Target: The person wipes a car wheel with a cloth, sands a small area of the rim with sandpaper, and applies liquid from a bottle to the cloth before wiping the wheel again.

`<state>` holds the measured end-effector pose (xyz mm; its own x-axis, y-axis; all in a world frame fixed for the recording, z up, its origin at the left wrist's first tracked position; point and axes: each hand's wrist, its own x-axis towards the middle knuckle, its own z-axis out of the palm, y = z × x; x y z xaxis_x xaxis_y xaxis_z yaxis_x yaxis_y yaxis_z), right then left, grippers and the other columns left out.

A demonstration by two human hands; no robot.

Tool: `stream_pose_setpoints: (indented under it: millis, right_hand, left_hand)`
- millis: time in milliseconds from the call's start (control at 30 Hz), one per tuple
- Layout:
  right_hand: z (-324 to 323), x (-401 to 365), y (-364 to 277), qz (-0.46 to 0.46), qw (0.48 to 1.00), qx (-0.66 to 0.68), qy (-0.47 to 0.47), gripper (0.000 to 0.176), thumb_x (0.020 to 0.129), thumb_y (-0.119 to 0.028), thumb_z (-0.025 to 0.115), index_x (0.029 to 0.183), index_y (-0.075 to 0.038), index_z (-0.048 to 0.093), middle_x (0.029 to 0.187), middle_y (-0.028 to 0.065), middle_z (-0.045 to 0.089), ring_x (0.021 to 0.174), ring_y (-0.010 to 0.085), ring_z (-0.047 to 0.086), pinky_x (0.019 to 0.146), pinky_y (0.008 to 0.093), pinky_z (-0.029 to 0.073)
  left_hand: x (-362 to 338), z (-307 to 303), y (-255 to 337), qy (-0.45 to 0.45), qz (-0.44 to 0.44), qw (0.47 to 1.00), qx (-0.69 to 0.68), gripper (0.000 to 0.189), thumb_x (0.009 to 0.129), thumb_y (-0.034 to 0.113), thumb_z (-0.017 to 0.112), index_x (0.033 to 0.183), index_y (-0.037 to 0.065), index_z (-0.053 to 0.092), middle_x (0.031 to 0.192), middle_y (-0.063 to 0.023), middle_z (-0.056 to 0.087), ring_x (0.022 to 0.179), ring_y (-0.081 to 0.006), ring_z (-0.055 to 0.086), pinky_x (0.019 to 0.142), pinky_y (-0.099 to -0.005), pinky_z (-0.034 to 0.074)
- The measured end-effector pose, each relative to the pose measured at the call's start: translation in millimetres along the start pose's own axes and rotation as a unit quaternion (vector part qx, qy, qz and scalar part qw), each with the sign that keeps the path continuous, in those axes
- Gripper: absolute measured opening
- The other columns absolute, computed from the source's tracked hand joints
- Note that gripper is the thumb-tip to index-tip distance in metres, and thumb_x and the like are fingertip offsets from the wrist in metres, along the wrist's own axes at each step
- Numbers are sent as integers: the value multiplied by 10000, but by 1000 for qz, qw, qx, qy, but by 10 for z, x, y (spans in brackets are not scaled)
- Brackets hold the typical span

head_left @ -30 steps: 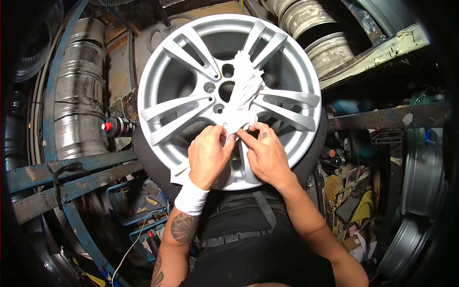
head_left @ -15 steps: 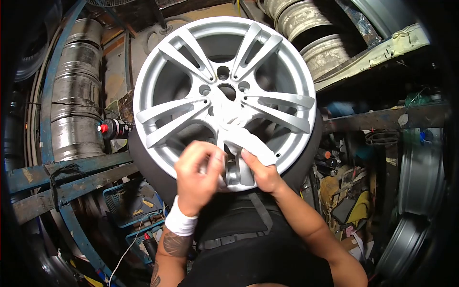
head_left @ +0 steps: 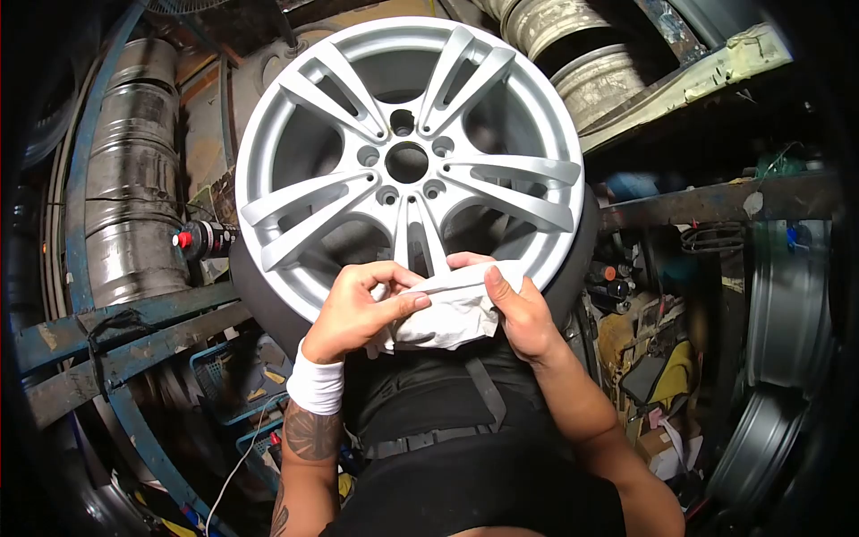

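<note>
both hands (head_left: 438,309) pinch a white cloth (head_left: 447,313) (rather crumpled) by the silver wheel (head_left: 553,215).

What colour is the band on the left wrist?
White; it shows best in the head view, on the wristband just below the left hand.

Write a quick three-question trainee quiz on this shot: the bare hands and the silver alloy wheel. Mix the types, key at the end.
1. Multiple choice: what do the left hand and right hand both hold?
a) a brown leather glove
b) a crumpled white cloth
c) a yellow sponge

2. True or false: a white fabric wristband is on the left wrist.

3. Fill the gap: the round centre hole of the silver double-spoke alloy wheel is ringed by ___ lug holes.

Key: 1 b; 2 true; 3 five
</note>
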<state>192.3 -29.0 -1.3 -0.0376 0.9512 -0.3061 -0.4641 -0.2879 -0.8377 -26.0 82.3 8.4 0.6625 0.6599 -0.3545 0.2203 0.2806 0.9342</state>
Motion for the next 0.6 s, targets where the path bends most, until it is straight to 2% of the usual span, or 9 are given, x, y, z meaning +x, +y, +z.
stream_pose_setpoints:
  millis: [167, 233, 300, 367, 400, 433, 500, 567, 600]
  right_hand:
    - [133, 41, 15, 42, 976, 213, 22, 500, 1114, -311, 469, 1405, 94, 504, 1398, 201, 610, 1283, 278, 615, 1127, 435, 468]
    - [262, 84, 46, 78, 961, 261, 38, 518, 1119, -327, 451, 1409, 100, 495, 1421, 204, 594, 1297, 289, 604, 1132, 456, 467]
    - [257, 112, 185, 92, 972, 211, 41, 538, 1132, -358, 399, 1419, 87, 495, 1417, 194, 603, 1307, 293, 596, 1123, 451, 472]
    - [273, 102, 237, 59, 991, 114, 41, 539, 1136, -361, 385, 1401, 89, 518, 1394, 195, 621, 1289, 281, 608, 1112, 436, 478]
    - [332, 128, 227, 40, 991, 114, 62, 551, 1135, -371, 391, 1390, 96, 533, 1345, 190, 647, 1252, 267, 628, 1090, 421, 489]
    - [311, 142, 222, 43, 990, 119, 60, 567, 1130, -390, 403, 1394, 94, 537, 1286, 188, 667, 1224, 263, 641, 1072, 412, 499]
    - [245, 152, 203, 34, 987, 156, 35, 614, 1117, -427, 427, 1426, 97, 501, 1295, 192, 652, 1224, 264, 639, 1069, 408, 501]
    - [234, 207, 220, 40, 936, 348, -45, 731, 1098, -501, 430, 1503, 104, 371, 1420, 206, 566, 1285, 288, 595, 1120, 446, 460]
    - [297, 207, 134, 41, 935, 350, -27, 736, 1100, -505, 418, 1511, 102, 360, 1454, 217, 536, 1296, 299, 586, 1133, 463, 447]
  left_hand:
    - [-103, 6, -1, 104, 23, 994, 25, 168, 891, 89, 814, 981, -25, 731, 800, 1, 701, 730, -37, 589, 640, -221, 466]
    - [-88, 40, -98, 155, 115, 979, 66, 181, 879, 73, 806, 1020, -11, 729, 807, -9, 691, 709, -58, 587, 639, -230, 465]
    - [-130, 78, -18, 192, 207, 950, 132, 199, 850, 91, 820, 1031, 34, 760, 839, -54, 695, 708, -139, 599, 647, -284, 473]
    - [-205, 72, -41, 183, 203, 948, 160, 195, 842, 100, 818, 1025, 51, 770, 838, -81, 696, 684, -187, 604, 627, -307, 471]
    - [-243, 77, -29, 200, 197, 947, 156, 182, 846, 109, 824, 996, 19, 775, 816, -52, 695, 617, -127, 547, 585, -288, 435]
    - [-270, 40, -81, 199, 197, 948, 151, 178, 846, 106, 827, 992, 19, 775, 831, -57, 708, 639, -131, 585, 588, -290, 448]
    - [-324, -22, -100, 200, 177, 951, 157, 179, 842, 97, 833, 991, 18, 773, 848, -61, 719, 693, -137, 637, 635, -272, 481]
    - [-294, -241, -120, 255, 253, 909, 210, 138, 883, 100, 793, 983, 9, 770, 864, -80, 729, 764, -157, 678, 709, -279, 520]
    - [-308, -456, -111, 338, 233, 884, 224, 126, 894, 115, 783, 956, 7, 764, 840, -94, 722, 747, -183, 680, 699, -305, 524]
